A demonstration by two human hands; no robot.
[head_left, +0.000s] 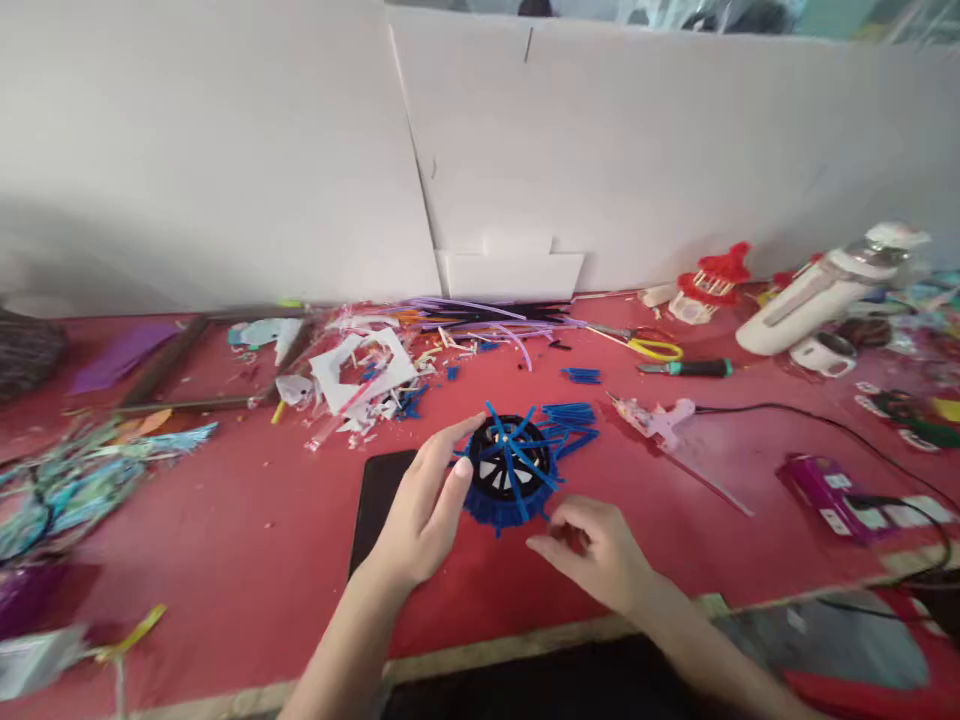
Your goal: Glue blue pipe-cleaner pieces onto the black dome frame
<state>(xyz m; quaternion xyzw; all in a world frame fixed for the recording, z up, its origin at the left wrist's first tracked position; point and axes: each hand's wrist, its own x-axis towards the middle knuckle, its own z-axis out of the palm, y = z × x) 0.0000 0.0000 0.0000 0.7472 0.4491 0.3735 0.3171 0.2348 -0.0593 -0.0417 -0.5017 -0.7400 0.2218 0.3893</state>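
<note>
A round craft piece (504, 470) lies on the red table, with a black ring, white wedge-shaped gaps and a fringe of blue pipe cleaners along its lower edge. Several blue pipe cleaner strips (517, 455) cross its top like spokes. My left hand (427, 505) is at its left edge, fingers stretched and thumb apart; whether it touches the ring I cannot tell. My right hand (596, 550) hovers at its lower right, fingers curled, with a gap between thumb and index finger and nothing visible in it. More cut blue pipe cleaners (574, 415) lie just behind the piece.
A dark flat tablet-like slab (375, 500) lies under my left wrist. To the right are a pink glue gun (660, 420) with a cord, a teal-and-black cutter (686, 368), yellow-handled scissors (656, 348) and a white bottle (817, 295). Paper scraps (364, 370) lie back left.
</note>
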